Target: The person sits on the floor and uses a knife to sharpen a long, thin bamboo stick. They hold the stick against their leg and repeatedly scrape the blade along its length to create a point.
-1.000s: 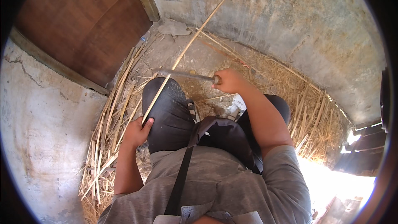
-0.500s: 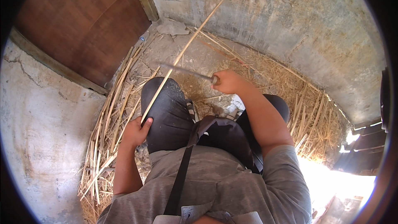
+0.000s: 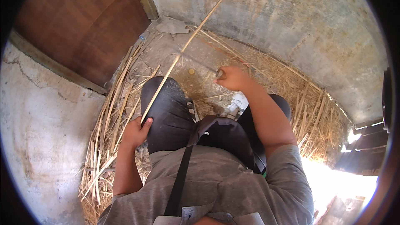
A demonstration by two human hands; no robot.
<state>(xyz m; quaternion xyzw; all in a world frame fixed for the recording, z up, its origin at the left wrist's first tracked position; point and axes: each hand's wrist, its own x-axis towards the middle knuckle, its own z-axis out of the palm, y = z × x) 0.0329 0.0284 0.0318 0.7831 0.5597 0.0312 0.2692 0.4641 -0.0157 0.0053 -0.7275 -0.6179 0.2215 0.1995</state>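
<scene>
A long, pale bamboo strip slants up and away across my left thigh, its far end in the air before the back wall. My left hand is closed around its near end, thumb on top. In front of my knees, my right hand is closed on the handle of a knife. The long, thin blade, smeared by motion, points left toward the strip and reaches it about midway along. I cannot tell whether the edge touches the strip.
Split strips lie in a long pile by the left wall. Shavings and more strips cover the floor at right. A brown door panel stands at far left, a stained wall behind. A flat grey slab lies in the corner.
My right hand and the knife have shifted slightly away from me and to the right, the blade crossing farther up the strip. My left hand holds its place.
</scene>
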